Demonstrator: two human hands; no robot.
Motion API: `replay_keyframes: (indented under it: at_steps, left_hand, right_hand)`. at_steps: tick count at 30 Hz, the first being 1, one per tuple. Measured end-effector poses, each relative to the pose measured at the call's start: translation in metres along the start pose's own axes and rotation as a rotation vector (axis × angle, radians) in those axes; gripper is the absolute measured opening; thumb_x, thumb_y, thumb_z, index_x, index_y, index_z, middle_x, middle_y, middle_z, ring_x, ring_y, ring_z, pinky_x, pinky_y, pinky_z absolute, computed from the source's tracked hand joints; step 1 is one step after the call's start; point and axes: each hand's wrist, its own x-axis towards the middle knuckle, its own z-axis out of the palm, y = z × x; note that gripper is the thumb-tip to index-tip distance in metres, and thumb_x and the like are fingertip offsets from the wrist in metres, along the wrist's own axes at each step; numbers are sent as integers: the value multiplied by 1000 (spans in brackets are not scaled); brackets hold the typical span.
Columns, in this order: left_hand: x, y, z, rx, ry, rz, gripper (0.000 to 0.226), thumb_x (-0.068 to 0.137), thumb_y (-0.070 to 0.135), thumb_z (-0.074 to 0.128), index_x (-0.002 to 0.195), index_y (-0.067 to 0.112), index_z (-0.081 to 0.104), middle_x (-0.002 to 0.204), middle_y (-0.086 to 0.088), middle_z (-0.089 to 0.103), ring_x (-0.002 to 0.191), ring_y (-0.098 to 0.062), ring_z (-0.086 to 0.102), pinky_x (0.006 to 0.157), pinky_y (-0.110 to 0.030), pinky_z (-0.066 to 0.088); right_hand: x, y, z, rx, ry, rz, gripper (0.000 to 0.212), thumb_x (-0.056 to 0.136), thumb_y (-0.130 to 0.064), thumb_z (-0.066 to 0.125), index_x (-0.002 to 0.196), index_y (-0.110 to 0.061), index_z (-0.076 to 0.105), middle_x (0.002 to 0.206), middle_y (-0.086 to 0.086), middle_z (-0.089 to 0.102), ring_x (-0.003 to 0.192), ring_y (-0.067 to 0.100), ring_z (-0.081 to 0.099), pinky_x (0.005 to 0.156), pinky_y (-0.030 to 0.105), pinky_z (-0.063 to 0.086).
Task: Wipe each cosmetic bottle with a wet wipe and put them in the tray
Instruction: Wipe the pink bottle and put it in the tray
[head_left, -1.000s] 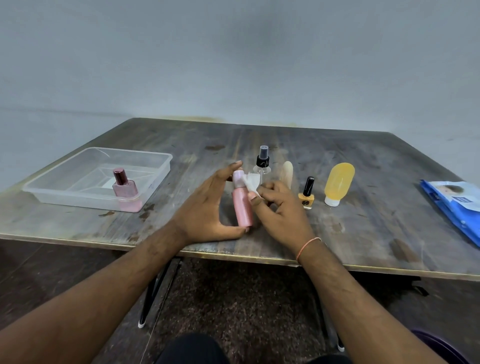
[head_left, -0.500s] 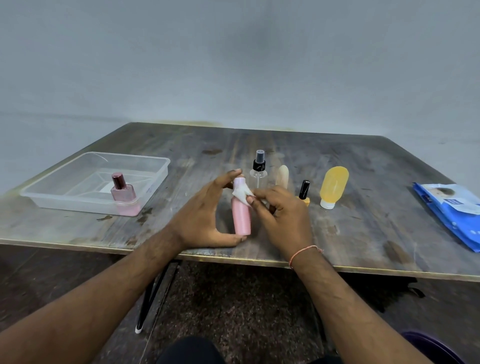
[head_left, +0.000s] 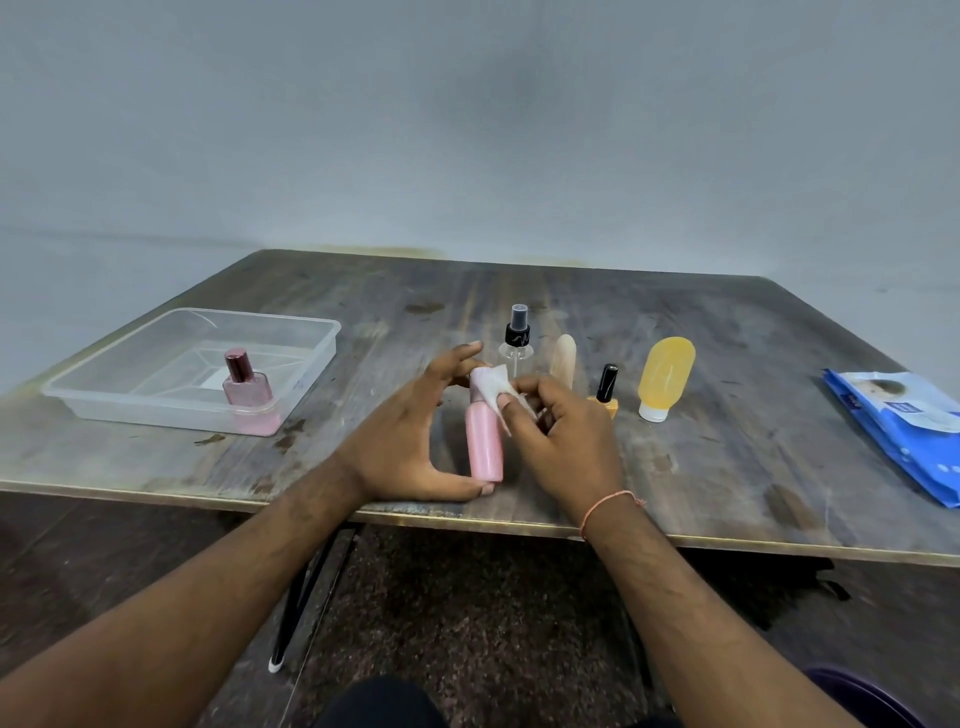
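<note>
Plain grey wall behind, worn dark wooden table (head_left: 675, 493) in front, brown floor below its near edge.

Left hand (head_left: 410, 441) grasps the pink bottle (head_left: 484, 444) end to end: thumb under the base, a finger on the far side of the cap. Bottle is upright, slightly tilted, at the near-centre of the table; whether the base touches the tabletop is hard to tell from this angle.

Right hand (head_left: 561, 441) has fingers curled, pinching a white wet wipe (head_left: 491, 387) against the bottle's cap and shoulder. Wipe covers the cap, a corner sticks up. Thin orange thread on the right wrist.

Clear plastic tray (head_left: 306, 374) sits on the left side of the table, well apart from the hands. One pink perfume bottle (head_left: 245, 384) with a dark red cap stands inside it, at the near right corner.

Row behind the hands, left to right: clear spray bottle (head_left: 517, 338) with black nozzle, beige tube (head_left: 563, 358), small yellow nail polish (head_left: 607, 387) with black cap, yellow squeeze bottle (head_left: 665, 376) standing on its white cap. The right hand partly hides the first three.

Blue wipes pack (head_left: 904, 431) lies flat at the table's far right.
</note>
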Motion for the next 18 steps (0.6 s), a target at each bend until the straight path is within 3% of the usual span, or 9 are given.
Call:
replay_keyframes:
  at_steps: [3, 8, 11, 14, 18]
  left_hand:
    - [0, 0, 0, 3, 6, 9, 140, 63, 41, 104, 169, 26, 15, 161, 11, 46, 146, -4, 47, 111, -19, 40]
    - [1, -4, 1, 2, 61, 15, 135, 65, 33, 103, 168, 19, 17, 159, 6, 46, 145, -10, 50, 109, -18, 39]
    - [2, -3, 1, -3, 98, 32, 137, 65, 33, 103, 168, 19, 15, 159, 2, 48, 143, -13, 52, 109, -17, 39]
    - [1, 0, -1, -2, 96, 33, 142, 65, 41, 103, 169, 22, 8, 158, 1, 48, 143, -17, 53, 109, -20, 40]
    - [0, 1, -2, 2, 74, 42, 147, 64, 40, 104, 168, 10, 5, 160, 0, 47, 145, -15, 50, 108, -24, 42]
  right_hand:
    - [0, -1, -2, 17, -8, -29, 12, 97, -33, 75, 108, -29, 78, 75, -20, 68, 64, 4, 61, 60, 22, 46]
    - [-9, -2, 0, 106, -230, -95, 10, 77, -33, 81, 85, -32, 76, 71, -13, 71, 60, 7, 63, 58, 30, 52]
    - [-7, 0, 0, 122, -140, -66, 8, 80, -36, 77, 83, -32, 72, 73, -13, 71, 62, 6, 62, 59, 32, 52]
    - [-2, 4, 1, 127, -29, 17, 14, 89, -42, 71, 95, -30, 75, 77, -16, 73, 67, 6, 67, 66, 34, 58]
    - [1, 9, 5, 200, -47, 110, 33, 93, -52, 65, 117, -32, 74, 95, -16, 79, 88, 9, 76, 80, 48, 64]
